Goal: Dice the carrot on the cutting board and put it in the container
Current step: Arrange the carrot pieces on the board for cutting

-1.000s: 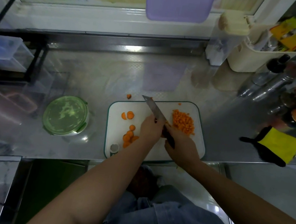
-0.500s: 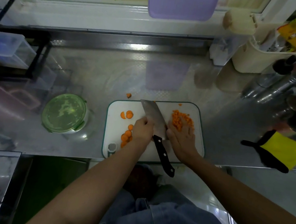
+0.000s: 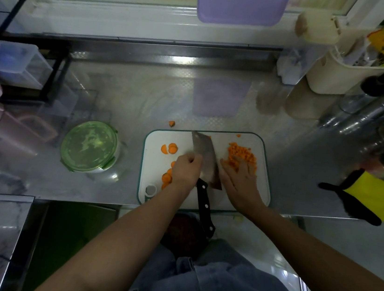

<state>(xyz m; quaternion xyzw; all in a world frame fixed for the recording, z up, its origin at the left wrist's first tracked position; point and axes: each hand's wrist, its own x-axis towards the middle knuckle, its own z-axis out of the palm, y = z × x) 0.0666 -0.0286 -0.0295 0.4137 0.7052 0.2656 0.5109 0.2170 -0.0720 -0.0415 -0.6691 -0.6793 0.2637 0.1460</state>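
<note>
Far left on the worktop (image 3: 144,95) sits the green-lidded container (image 3: 89,147), closed, well apart from the cutting board (image 3: 156,145). On the board, carrot slices (image 3: 171,148) lie leftmost, then the left hand (image 3: 186,169), fingers curled onto the knife (image 3: 204,156) blade, handle free. The right hand (image 3: 239,178) lies flat, fingers straight, on the diced carrot (image 3: 242,153) pile

Right hand (image 3: 240,179) off knife (image 3: 205,152) handle; now flat against diced carrot (image 3: 243,153).
</note>
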